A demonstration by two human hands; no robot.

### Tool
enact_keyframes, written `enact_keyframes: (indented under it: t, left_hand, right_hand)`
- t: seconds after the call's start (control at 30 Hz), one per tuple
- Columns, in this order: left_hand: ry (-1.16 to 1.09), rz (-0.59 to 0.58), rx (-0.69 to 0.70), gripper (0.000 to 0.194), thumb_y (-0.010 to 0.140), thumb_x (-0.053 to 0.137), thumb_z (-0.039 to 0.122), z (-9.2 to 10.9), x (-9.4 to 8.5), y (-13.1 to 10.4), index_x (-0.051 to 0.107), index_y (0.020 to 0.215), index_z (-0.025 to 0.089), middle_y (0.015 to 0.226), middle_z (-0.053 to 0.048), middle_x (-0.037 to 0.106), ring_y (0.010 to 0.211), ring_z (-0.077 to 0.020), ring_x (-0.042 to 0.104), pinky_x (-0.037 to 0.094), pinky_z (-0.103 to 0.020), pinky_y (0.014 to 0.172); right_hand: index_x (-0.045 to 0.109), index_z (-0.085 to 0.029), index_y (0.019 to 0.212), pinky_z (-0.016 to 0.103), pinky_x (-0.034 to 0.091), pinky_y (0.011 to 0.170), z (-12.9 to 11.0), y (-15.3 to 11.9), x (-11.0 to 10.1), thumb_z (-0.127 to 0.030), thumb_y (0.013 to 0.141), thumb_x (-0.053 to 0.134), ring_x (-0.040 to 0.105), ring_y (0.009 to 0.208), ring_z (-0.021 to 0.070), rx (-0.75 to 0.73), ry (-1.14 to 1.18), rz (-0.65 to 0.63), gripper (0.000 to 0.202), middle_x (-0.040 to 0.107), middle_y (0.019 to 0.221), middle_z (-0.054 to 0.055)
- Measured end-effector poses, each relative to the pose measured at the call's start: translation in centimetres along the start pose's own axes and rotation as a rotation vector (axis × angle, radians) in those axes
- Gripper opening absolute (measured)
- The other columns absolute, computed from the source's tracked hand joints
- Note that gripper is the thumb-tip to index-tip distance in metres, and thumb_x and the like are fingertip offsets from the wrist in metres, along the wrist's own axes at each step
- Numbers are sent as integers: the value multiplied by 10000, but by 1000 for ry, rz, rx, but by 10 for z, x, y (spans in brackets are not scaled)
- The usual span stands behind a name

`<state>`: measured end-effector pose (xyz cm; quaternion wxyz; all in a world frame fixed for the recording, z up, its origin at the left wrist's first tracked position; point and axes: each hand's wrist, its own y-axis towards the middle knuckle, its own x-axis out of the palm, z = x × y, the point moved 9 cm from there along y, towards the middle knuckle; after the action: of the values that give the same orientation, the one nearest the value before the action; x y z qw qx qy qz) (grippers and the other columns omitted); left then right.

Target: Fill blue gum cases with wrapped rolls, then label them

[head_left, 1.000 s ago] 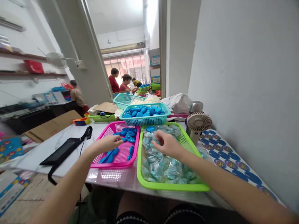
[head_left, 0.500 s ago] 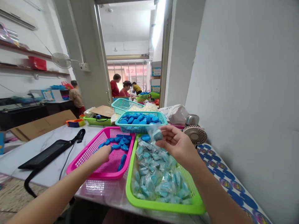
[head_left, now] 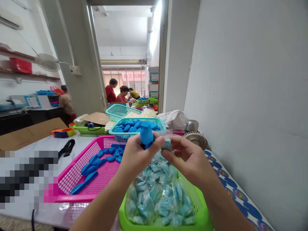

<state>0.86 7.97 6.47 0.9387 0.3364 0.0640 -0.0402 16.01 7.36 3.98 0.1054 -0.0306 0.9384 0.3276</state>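
Note:
My left hand (head_left: 134, 157) is closed around a blue plastic piece (head_left: 146, 133) with a flared top, held upright. My right hand (head_left: 192, 158) pinches a small pale teal piece in a clear plastic bag (head_left: 166, 145). My left thumb reaches to the bag's edge, so both hands meet above the green basket (head_left: 203, 202). In that basket lie many bagged teal pieces (head_left: 163, 195). To the left, the pink basket (head_left: 81, 198) holds blue plastic pieces (head_left: 90, 177), some lying in a curved row.
Behind my hands stands a turquoise basket (head_left: 121, 137) of blue pieces. A small fan (head_left: 197, 139) and a metal container (head_left: 192, 125) are at the right, near a sheet of round stickers (head_left: 225, 179). Several people are in the background. An orange and blue tape dispenser (head_left: 63, 132) sits at left.
My left hand has come out of the pink basket with a blue piece and moved right to meet my right hand. The view has shifted slightly, and my right hand still holds the bagged piece.

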Motion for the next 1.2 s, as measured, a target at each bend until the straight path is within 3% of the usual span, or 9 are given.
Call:
enact_keyframes:
  t: [0.17, 0.37, 0.5, 0.67, 0.8, 0.93, 1.03, 1.2]
  left_hand:
    - [-3, -110, 53, 167, 865, 755, 329, 0, 12, 2, 713, 781, 191, 737, 9, 660, 720, -139, 589, 479, -259, 664]
    - [12, -215, -23, 98, 861, 771, 334, -9, 11, -6, 762, 893, 241, 859, 12, 743, 798, -155, 668, 521, -254, 701]
    - [45, -171, -9, 148, 898, 741, 365, -6, 5, -9, 742, 863, 221, 800, 13, 719, 722, -143, 646, 516, -252, 641]
    - [-3, -122, 60, 104, 928, 727, 315, 0, 1, -11, 701, 909, 216, 717, 47, 651, 661, -96, 598, 495, -204, 600]
    - [-258, -113, 72, 240, 995, 645, 396, -7, 6, -6, 507, 1119, 244, 844, 40, 699, 727, -109, 665, 559, -234, 674]
    - [-479, -44, 125, 271, 1029, 575, 442, -10, 8, -2, 361, 1068, 281, 1021, 21, 714, 831, -126, 705, 581, -240, 664]
    - [-544, -13, 77, 306, 993, 606, 507, -15, 8, -4, 428, 1098, 282, 1090, 5, 685, 946, -141, 692, 597, -246, 722]
    - [-633, 19, -147, 454, 865, 724, 607, -38, 12, -10, 522, 1146, 314, 1081, 25, 633, 965, -117, 606, 532, -217, 853]
  right_hand:
    - [777, -280, 1005, 250, 583, 703, -16, -3, -12, -361, 932, 716, 692, 890, 162, -126, 63, 5, 124, 754, 996, 40]
    - [768, -230, 866, 133, 558, 608, -19, 1, -10, -281, 929, 716, 653, 755, 89, -145, 114, 32, 97, 721, 853, 5]
    - [733, -242, 898, 112, 549, 535, -15, 2, -2, -277, 954, 694, 617, 672, 61, -147, 246, 45, 76, 664, 859, -21]
    - [707, -359, 1159, 187, 611, 501, -11, -5, 18, -294, 986, 670, 658, 594, 80, -95, 400, -173, 188, 704, 858, -35]
    - [707, -352, 1139, 161, 553, 447, -14, -7, 7, -266, 994, 664, 643, 515, 75, -152, 456, -49, 174, 667, 720, -54]
    - [716, -346, 1092, 143, 484, 441, -11, -4, 0, -270, 1001, 657, 616, 502, 62, -172, 477, 41, 132, 646, 679, -58]
    - [728, -345, 1045, 161, 500, 466, -8, -1, -2, -278, 1003, 650, 630, 532, 56, -142, 493, 46, 111, 671, 828, -41]
    - [783, -295, 997, 216, 593, 568, -10, 1, 0, -334, 942, 705, 696, 664, 100, -96, 565, -27, 103, 649, 1029, -6]
